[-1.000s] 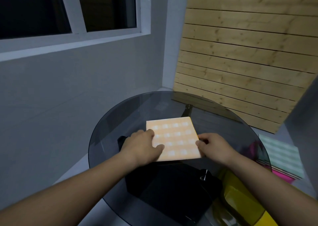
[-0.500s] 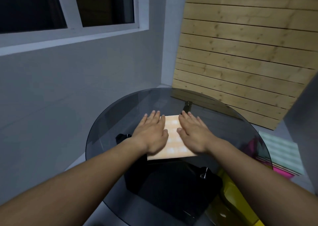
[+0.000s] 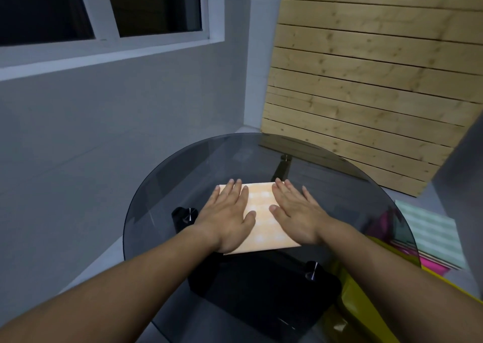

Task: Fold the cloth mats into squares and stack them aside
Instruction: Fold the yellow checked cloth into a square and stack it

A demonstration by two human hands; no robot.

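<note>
Folded orange mat lying flat on the round glass desk; left hand and right hand press on it, side by side, fingers straight and released.

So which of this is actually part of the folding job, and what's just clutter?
Job: orange mat, left hand and right hand flat on it, mat pile on the right.
Clutter: glass table underneath, wooden slat panel, yellow object below it.
</note>
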